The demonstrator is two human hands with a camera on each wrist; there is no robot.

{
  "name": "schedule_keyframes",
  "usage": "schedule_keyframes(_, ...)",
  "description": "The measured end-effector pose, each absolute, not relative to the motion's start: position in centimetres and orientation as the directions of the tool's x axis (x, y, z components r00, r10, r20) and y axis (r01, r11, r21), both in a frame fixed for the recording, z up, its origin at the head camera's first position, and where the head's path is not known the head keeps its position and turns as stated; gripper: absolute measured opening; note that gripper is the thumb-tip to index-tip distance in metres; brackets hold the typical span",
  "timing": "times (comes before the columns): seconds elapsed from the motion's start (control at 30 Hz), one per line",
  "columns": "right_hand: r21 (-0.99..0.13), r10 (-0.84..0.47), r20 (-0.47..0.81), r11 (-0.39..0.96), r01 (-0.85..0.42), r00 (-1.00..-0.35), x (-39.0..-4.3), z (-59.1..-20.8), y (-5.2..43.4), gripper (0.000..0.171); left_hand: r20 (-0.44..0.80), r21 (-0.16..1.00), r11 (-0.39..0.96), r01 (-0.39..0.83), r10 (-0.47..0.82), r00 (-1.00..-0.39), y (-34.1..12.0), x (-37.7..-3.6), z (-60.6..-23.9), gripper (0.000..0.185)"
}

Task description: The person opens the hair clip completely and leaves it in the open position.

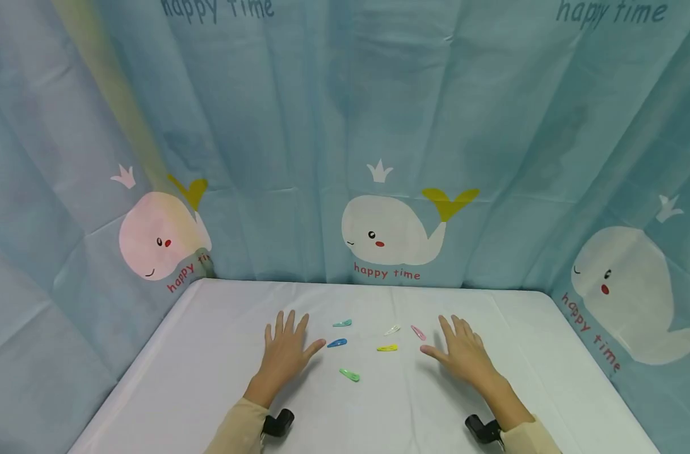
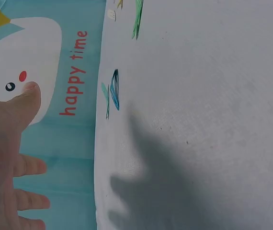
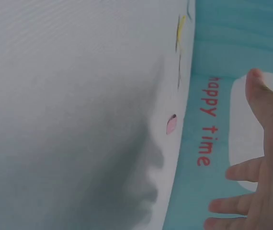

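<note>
Six little hair clips lie on the white desk [image 1: 209,353] between your two hands. The blue clip [image 1: 337,343] is just beside your left thumb, and the teal clip [image 1: 342,323] sits a bit farther back. The green clip [image 1: 349,374] is the one closest to you. The yellow clip [image 1: 387,347] is in the middle, with the white clip [image 1: 392,330] behind it. The pink clip [image 1: 418,332] is just beside your right hand [image 1: 463,354]. Your left hand [image 1: 285,353] and your right hand are well apart, with straight, spread fingers, and they hold nothing. Behind the desk hangs a blue curtain [image 1: 299,126] with white whales on it.
</note>
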State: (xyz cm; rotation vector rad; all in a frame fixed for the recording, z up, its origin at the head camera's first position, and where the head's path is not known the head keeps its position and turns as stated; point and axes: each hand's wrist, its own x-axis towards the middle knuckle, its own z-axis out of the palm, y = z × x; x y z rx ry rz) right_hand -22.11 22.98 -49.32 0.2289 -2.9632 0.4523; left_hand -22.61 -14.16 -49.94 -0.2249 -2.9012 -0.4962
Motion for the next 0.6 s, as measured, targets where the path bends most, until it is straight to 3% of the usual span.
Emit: schedule_keyframes(0.6,-0.373,-0.174,0.100,0.906,-0.199,-0.980,-24.1,-48.2,21.0,0.090,0.113,0.473,0.869,0.147,0.106,-0.988,-13.6,-24.4,-49.7,0.073)
